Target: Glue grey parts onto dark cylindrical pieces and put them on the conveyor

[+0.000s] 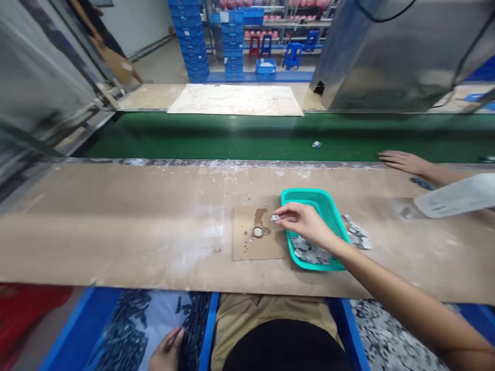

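Note:
My right hand (303, 221) is over the left side of a turquoise plastic basket (332, 198), a small white piece (275, 218) pinched between thumb and fingertips. Similar grey-white pieces (309, 251) lie in the basket. Left of it, a cardboard square (242, 221) carries a small round dish (258, 232) with a pale content, amid wet brown stains and small bits. Down in a blue bin (83, 319), my left hand (167, 350) has its fingers closed on what looks like a slim dark piece, among many dark pieces (131, 330).
More grey-white pieces (358, 234) lie right of the basket, and a second bin holds pale pieces (390, 335). A green conveyor belt (193, 136) crosses behind the table with a small item (316, 145) on it. A co-worker's hand (404, 162) rests at its edge, right.

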### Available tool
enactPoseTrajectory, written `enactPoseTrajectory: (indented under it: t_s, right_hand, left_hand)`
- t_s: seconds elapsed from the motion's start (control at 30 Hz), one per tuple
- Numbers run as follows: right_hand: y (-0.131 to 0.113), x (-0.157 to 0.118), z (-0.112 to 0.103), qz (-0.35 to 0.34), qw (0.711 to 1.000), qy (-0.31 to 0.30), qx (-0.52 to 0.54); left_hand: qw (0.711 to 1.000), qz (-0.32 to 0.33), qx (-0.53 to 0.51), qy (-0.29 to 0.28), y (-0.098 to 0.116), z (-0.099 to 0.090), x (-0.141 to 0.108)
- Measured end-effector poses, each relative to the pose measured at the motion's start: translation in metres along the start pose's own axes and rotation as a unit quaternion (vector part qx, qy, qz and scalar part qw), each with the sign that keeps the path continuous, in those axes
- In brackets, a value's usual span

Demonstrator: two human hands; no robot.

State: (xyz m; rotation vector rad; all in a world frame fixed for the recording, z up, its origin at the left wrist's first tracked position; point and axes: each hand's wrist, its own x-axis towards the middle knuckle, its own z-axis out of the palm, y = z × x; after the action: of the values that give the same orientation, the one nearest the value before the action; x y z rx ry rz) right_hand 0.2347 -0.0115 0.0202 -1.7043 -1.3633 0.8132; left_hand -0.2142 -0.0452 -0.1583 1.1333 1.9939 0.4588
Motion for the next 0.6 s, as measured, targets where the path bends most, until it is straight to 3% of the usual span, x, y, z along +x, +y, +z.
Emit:
enactPoseTrajectory:
  t_s: [0.07, 0.13, 0.27, 0.43, 0.6]
  right_hand:
    - [-0.004, 0.003, 0.013, -0.054, 0.997, -0.039, -0.046]
    - [-0.006, 0.006, 0.024, -0.103, 0.985, -0.073, -0.118]
    - [-0.005, 0.009, 0.036, -0.136, 0.962, -0.113, -0.209]
    - [-0.006, 0.008, 0.036, -0.117, 0.961, -0.127, -0.218]
    - [-0.021, -0.001, 0.027, 0.005, 0.995, -0.097, -0.017]
  left_hand:
    - [0.982, -0.085, -0.166, -0.006, 0.009, -0.004, -0.011]
    - [0.942, -0.138, -0.307, -0.012, 0.02, -0.008, -0.022]
    - [0.876, -0.226, -0.424, -0.039, 0.045, -0.021, -0.044]
    - [0.821, -0.233, -0.519, -0.052, 0.089, -0.022, -0.071]
    - [0.813, -0.182, -0.54, -0.121, 0.147, 0.01, -0.094]
